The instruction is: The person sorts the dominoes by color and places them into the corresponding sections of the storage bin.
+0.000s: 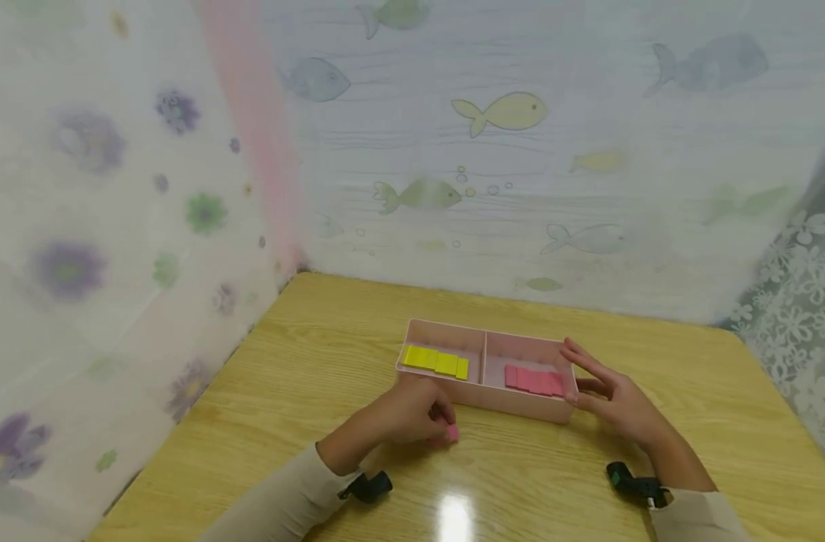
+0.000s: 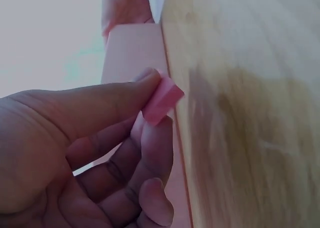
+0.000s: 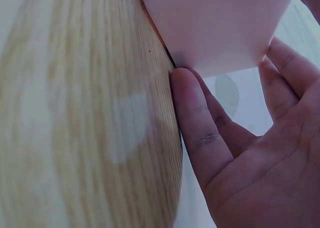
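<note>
Between thumb and fingertips, my left hand pinches a small pink block, close over the table in front of the box. Most of the block is covered by the fingers in the head view. My right hand holds the right end of a pale pink two-compartment box, thumb at the front corner and forefinger at the back corner. Yellow blocks lie in a row in the left compartment. Several pink blocks form an overlapping row in the right one.
The box stands on a wood-grain table. A curtain with printed fish hangs behind the table, and a flowered sheet hangs on the left. Lacy white fabric hangs at the right edge.
</note>
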A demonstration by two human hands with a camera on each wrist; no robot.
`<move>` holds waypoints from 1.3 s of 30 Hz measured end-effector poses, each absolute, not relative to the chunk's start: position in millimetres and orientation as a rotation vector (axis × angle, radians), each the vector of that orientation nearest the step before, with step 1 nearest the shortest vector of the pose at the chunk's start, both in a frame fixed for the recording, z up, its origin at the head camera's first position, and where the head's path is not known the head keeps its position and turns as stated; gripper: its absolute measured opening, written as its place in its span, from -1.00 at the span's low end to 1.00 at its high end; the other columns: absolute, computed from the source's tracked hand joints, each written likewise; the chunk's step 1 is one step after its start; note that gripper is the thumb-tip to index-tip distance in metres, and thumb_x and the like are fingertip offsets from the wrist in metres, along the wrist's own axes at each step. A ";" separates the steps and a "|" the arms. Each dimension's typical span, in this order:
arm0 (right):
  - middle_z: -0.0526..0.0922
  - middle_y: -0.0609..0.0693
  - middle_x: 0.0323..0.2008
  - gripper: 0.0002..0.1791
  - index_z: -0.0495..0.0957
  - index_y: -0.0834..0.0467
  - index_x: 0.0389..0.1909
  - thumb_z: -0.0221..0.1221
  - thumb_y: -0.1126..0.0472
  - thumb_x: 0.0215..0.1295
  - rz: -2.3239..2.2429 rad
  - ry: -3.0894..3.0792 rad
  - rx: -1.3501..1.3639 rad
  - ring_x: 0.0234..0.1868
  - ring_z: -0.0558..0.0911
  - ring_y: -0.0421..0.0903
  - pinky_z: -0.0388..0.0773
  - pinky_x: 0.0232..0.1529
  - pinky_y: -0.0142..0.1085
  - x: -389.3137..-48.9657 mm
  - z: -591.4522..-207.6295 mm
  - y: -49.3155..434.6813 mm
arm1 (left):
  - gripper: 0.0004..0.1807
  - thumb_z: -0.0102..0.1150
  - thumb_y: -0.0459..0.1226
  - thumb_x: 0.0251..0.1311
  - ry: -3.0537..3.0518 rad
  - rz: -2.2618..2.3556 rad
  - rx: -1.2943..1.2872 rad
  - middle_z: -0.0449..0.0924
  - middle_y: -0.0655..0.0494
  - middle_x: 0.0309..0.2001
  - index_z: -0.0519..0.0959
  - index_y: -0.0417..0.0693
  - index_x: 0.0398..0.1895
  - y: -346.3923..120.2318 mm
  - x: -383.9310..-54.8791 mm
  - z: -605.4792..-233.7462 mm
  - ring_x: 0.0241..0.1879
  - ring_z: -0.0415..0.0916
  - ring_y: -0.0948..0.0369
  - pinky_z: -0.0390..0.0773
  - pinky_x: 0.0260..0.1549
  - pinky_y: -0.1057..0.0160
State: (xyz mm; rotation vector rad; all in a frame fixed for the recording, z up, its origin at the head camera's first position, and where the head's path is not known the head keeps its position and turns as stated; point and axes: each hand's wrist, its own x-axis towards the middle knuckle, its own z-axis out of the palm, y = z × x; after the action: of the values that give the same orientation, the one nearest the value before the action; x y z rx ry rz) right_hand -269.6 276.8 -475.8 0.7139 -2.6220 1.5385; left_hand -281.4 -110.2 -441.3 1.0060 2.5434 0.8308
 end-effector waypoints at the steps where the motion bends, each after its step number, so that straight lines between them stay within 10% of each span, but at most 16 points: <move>1: -0.06 0.00 0.69 -0.21 0.14 -0.04 0.64 0.22 0.29 0.49 1.540 -2.624 0.707 0.34 0.56 -0.04 0.59 0.15 -0.45 -269.1 -475.9 276.5 | -0.92 0.46 -0.29 0.18 2.546 0.829 1.019 0.63 0.44 -0.57 0.77 0.12 -0.41 -108.7 -280.8 -441.1 -0.52 0.51 0.49 0.58 -0.45 0.48; 39: -0.04 0.02 0.68 -0.21 0.16 -0.01 0.63 0.24 0.27 0.48 1.528 -2.611 0.703 0.39 0.50 0.23 0.55 0.19 -0.48 -268.8 -477.2 276.4 | -0.97 0.41 -0.26 0.25 2.650 0.598 1.142 0.68 0.36 -0.43 0.72 0.06 -0.33 -51.8 -308.0 -368.0 -0.37 0.57 0.38 0.58 -0.35 0.43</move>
State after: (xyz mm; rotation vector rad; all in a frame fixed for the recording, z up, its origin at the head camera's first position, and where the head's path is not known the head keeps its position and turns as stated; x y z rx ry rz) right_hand -268.8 276.4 -477.2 0.7034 -2.6113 1.5283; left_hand -308.0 -51.8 -368.0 1.1421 2.6498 0.5983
